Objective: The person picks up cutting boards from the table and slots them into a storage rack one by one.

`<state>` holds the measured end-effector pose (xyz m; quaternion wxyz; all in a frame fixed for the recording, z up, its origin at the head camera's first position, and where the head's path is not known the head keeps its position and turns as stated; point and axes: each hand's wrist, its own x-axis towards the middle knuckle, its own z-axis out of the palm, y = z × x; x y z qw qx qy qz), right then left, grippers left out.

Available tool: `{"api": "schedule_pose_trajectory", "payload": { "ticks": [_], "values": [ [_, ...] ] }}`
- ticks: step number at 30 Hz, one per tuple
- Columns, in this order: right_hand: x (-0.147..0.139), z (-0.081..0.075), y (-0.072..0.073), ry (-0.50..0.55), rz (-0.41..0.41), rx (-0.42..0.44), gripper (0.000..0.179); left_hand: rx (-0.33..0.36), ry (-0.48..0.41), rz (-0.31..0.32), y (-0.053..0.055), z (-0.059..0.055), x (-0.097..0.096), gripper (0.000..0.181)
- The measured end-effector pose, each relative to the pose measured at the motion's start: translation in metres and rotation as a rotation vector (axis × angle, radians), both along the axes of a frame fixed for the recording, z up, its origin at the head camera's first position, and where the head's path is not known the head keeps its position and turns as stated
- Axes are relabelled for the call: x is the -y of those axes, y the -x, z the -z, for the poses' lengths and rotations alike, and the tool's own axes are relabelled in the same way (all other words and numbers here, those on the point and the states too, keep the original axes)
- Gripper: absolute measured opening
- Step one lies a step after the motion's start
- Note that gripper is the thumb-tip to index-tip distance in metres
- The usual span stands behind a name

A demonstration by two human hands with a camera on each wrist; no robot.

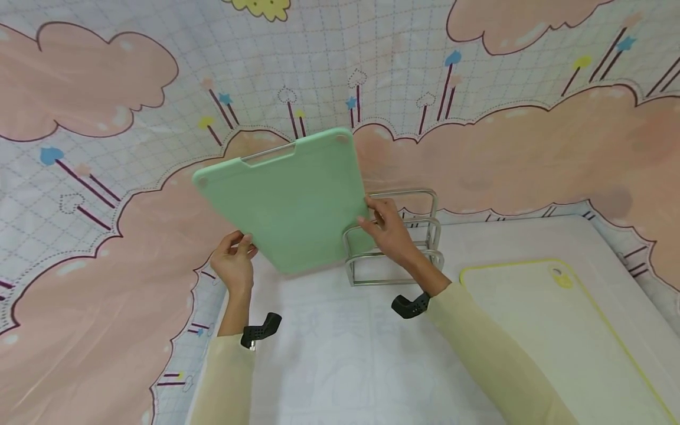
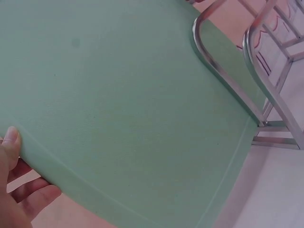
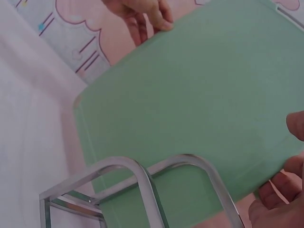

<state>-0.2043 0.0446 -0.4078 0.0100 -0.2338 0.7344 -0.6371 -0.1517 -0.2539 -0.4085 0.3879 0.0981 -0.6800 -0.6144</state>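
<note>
A green cutting board [image 1: 287, 203] with a handle slot along its top edge is held up, tilted, by both hands. My left hand [image 1: 235, 260] pinches its lower left edge between thumb and fingers; in the left wrist view the fingertips [image 2: 42, 199] curl under that edge. On the opposite edge, my right hand [image 1: 390, 230] grips the board, thumb on the near face and fingers behind, as the right wrist view partly shows. The board's lower right corner passes behind the end loop of a metal wire rack [image 1: 393, 282], which stands on the table under my right hand.
On the right of the white table [image 1: 329, 354] lies a pale cutting board [image 1: 536, 330] with a yellow rim and a yellow hanging hole. Behind the table hangs a patterned cloth [image 1: 504, 153] with clouds and candle-like shapes.
</note>
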Motion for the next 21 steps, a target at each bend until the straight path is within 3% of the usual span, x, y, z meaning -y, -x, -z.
{"api": "schedule_pose_trajectory", "payload": {
  "ticks": [8, 11, 21],
  "values": [
    [-0.010, -0.031, -0.019, -0.018, 0.029, 0.007, 0.051, 0.004, -0.009, -0.004, 0.016, 0.012, -0.002, 0.025],
    [-0.012, -0.031, -0.020, -0.021, 0.042, -0.003, 0.050, 0.001, -0.001, -0.004, 0.017, 0.012, -0.005, 0.025],
    [-0.018, 0.003, 0.003, 0.052, 0.084, -0.049, 0.052, 0.010, 0.025, 0.001, 0.021, 0.013, -0.016, 0.027]
  ]
}}
